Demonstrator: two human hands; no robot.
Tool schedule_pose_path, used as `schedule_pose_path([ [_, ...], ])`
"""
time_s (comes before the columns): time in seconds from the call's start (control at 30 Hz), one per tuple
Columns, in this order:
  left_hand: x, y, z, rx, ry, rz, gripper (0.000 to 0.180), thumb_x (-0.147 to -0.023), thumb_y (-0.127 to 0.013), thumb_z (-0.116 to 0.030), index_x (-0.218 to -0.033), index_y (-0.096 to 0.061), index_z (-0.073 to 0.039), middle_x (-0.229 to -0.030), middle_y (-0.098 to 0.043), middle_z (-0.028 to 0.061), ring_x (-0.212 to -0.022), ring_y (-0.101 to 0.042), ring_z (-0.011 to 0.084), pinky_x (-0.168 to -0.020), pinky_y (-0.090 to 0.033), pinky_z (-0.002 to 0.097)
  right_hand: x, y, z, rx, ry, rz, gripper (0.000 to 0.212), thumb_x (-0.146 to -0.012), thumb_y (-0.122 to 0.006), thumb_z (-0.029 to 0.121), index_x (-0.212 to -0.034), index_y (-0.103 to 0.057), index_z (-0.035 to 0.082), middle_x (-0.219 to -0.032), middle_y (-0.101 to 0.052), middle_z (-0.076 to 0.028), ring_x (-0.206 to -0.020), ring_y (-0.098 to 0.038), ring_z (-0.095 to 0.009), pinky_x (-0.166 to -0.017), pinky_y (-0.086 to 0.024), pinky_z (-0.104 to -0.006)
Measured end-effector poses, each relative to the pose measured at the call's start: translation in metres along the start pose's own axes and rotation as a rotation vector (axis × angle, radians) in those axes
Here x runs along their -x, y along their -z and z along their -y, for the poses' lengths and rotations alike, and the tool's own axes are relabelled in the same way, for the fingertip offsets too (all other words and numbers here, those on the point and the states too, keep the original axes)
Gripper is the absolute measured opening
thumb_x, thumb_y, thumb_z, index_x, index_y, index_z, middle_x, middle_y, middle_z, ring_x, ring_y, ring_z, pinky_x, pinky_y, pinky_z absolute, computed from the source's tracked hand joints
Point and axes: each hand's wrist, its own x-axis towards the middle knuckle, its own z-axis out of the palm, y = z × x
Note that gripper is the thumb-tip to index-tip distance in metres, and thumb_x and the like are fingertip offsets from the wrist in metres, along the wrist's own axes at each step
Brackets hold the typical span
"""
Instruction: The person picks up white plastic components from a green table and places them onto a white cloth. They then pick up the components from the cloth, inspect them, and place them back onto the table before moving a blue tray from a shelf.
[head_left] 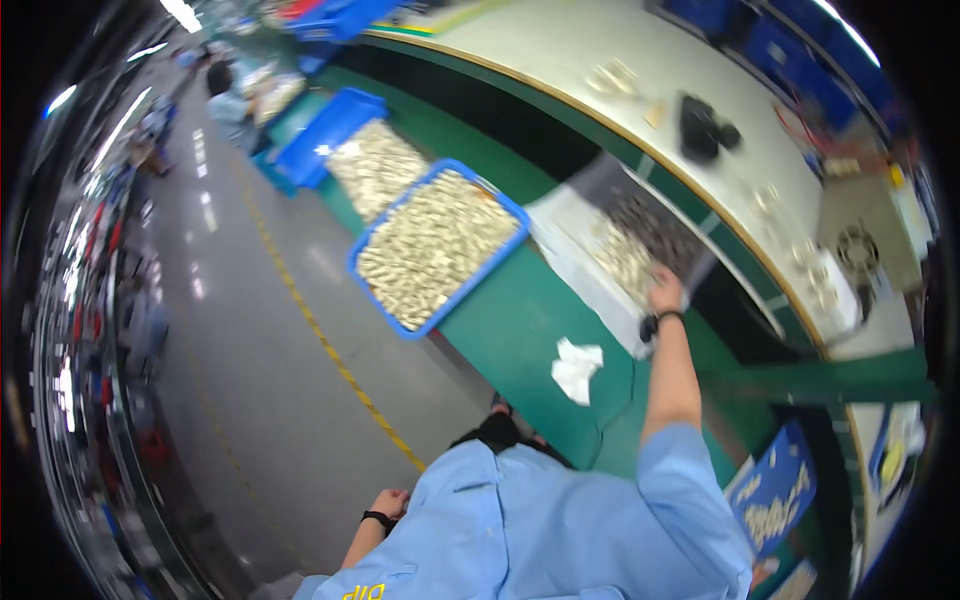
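My right hand (665, 289) reaches out to a pile of small cream-coloured parts (624, 258) on a white sheet (580, 235). Its fingers are drawn together at the pile's near edge; what they hold is too blurred to make out. Small dark parts (648, 222) lie along the far side of the cream ones. Down by my waist, at the left, is my left hand (391, 503), with its fingers curled and whatever is in them hidden. A blue-rimmed tray (520, 222), full of similar cream parts (435, 247), stands left of the sheet on the green bench (500, 325).
A crumpled white cloth or paper (577, 370) lies on the bench. More cream parts (375, 165) and a blue bin (335, 130) stand beyond the tray. At lower right is another blue bin (785, 470). A person (232, 108) sits farther up the bench; a yellow floor line (330, 350) runs alongside.
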Motion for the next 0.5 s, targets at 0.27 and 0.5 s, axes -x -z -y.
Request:
schedule_pose_path([
  [0.27,0.019,-0.028,0.076,0.245,0.091,0.064,0.035,-0.091,-0.056,-0.032,-0.098,-0.068,0.000,-0.077,-0.068,0.0122,-0.056,-0.064,0.0217,-0.058,-0.054,0.0364,0.072,-0.019,0.059,0.039,0.274,-0.046,0.012,-0.085,-0.057,0.002,-0.096,-0.060,0.004,-0.079,-0.062,-0.008,-0.066,-0.062,-0.020,-0.057,-0.049,-0.0312],
  [0.5,-0.028,0.006,0.121,0.225,0.025,0.148,0.033,-0.089,-0.055,-0.029,-0.095,-0.069,0.000,-0.077,-0.069,0.0132,-0.058,-0.064,0.0220,-0.057,-0.053,0.0362,0.207,-0.059,0.143,-0.059,0.016,0.305,0.014,-0.087,-0.053,0.005,-0.098,-0.062,0.001,-0.074,-0.064,-0.010,-0.061,-0.063,-0.018,-0.055,-0.051,-0.0304],
])
